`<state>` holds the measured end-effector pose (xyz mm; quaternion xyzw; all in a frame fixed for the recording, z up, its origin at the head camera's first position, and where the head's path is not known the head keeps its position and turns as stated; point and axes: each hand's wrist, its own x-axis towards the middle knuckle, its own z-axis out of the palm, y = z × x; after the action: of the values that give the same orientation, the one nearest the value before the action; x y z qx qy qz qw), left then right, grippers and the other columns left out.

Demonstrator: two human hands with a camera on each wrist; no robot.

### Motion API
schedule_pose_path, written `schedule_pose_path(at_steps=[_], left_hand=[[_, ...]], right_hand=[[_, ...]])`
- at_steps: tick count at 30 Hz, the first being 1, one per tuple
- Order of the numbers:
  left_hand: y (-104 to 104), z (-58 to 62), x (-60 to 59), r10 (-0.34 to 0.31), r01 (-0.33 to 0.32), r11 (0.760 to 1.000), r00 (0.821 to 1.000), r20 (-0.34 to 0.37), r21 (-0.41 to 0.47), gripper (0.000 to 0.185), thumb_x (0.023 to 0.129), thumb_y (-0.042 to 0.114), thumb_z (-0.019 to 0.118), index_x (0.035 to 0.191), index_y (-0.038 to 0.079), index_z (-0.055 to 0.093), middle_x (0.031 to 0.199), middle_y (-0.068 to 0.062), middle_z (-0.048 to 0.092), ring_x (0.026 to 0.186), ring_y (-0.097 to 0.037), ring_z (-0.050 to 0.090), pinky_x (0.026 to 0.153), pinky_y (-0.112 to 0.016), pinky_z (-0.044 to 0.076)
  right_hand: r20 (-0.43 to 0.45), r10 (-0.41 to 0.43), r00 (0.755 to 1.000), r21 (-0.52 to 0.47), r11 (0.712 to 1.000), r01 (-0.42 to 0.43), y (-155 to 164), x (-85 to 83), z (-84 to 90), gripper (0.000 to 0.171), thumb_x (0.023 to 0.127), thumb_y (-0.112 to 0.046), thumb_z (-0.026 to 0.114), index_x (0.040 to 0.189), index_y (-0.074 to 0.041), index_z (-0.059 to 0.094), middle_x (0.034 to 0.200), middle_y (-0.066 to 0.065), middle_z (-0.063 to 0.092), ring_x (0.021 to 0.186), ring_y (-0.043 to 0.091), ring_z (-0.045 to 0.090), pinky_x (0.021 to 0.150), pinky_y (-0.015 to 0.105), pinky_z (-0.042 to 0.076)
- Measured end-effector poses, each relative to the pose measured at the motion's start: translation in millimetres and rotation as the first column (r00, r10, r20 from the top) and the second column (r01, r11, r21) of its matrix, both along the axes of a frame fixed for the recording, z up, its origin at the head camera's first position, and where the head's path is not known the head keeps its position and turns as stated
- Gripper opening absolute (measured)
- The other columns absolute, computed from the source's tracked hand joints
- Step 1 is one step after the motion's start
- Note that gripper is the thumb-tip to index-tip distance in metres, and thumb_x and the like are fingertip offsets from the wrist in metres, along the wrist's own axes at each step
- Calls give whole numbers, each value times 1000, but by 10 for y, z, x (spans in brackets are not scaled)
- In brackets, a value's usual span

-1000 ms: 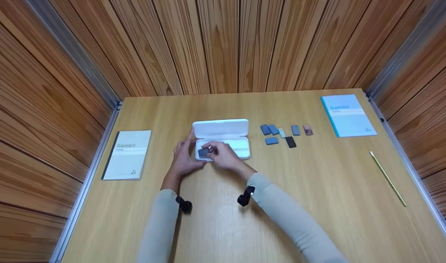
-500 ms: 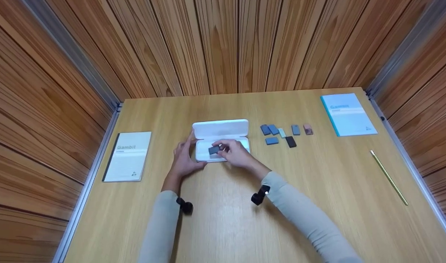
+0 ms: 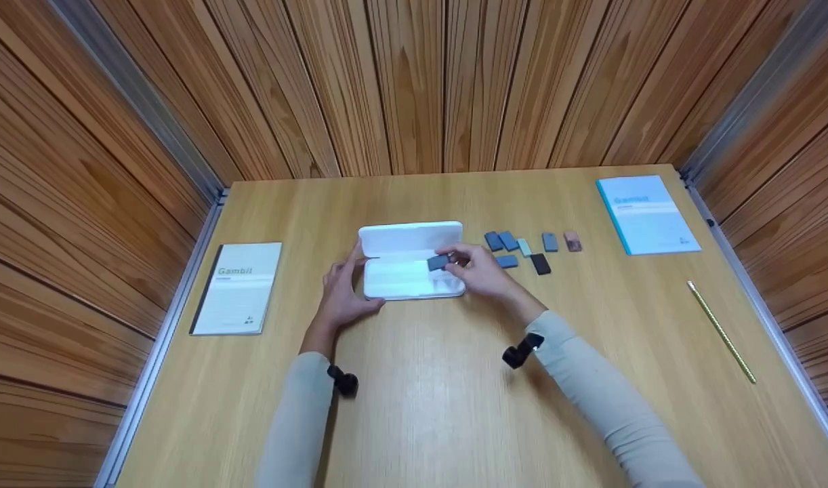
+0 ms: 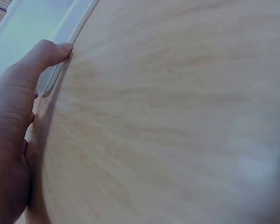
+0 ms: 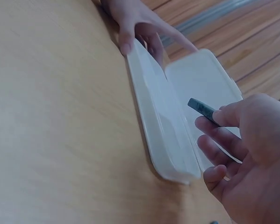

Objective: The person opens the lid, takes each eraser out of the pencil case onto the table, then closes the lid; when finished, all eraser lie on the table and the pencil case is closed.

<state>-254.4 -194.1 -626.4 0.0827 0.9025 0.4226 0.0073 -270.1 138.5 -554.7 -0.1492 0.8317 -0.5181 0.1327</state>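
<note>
Since the earlier frames, the right hand [image 3: 480, 272] has travelled from the left end of the white case [image 3: 411, 261] to its right end, carrying one dark grey block [image 3: 438, 262] with it. The fingers [image 5: 216, 120] of this hand pinch the block, which sits above the right part of the case tray, tilted and clear of the tray floor.

One white case lies open on the desk [image 3: 427, 407], its lid standing up at the far side of the tray. The left hand [image 3: 341, 293] has kept its place at the left end of the case: the thumb tip presses the near left corner of the tray, and the other fingers reach up along the left edge, loosely spread and fairly straight.

Just right of the case lie seven small blocks in a loose group [image 3: 526, 248]: four blue-grey, one pale, one black and one pinkish. The nearest blue-grey block is just beside the right hand's knuckles.

Two booklets lie on the desk: one white booklet [image 3: 238, 287] well to the left of the case, and one light blue booklet [image 3: 646, 213] far to the right of the case. One thin yellow-green stick [image 3: 721, 331] lies to the right of the case, near the desk's right edge.
</note>
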Motion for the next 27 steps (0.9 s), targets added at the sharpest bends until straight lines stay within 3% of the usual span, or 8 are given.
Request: schedule_pose_path(at_steps=[6,13,22,27], left_hand=[[0,2,8,-8,8,1000,1000,-7,-5,136,78,43,97,183,29,12,167,-8,63,149,-39,43,128,-64,22],[-8,7,0,-2,2,1000,1000,20,0,137,78,44,97,183,34,11,169,-5,61,152,-37,41,129,-63,23],[-3,-1,4,8,-8,1000,1000,26,6,136,80,45,99,183,38,10,168,-6,60,156,-37,38,131,-65,24],[17,12,15,18,-18,1000,1000,21,4,135,79,43,99,182,41,12,168,-5,60,153,-36,40,128,-63,26]], right_hand=[[13,-49,999,-17,999,49,316,-45,24,37,112,-7,65,148,-10,73,118,9,65,107,22,57,87,27,47],[-1,-83,997,-1,997,83,710,-65,-11,37,113,-8,63,150,-6,70,125,19,67,109,22,58,89,22,51],[-34,-123,992,33,992,124,1277,-16,-77,39,115,-7,59,154,-4,67,126,21,66,107,17,58,89,20,47],[-53,-166,985,47,985,168,1549,16,-71,39,114,-6,60,153,1,66,132,21,55,109,18,51,87,21,45]])
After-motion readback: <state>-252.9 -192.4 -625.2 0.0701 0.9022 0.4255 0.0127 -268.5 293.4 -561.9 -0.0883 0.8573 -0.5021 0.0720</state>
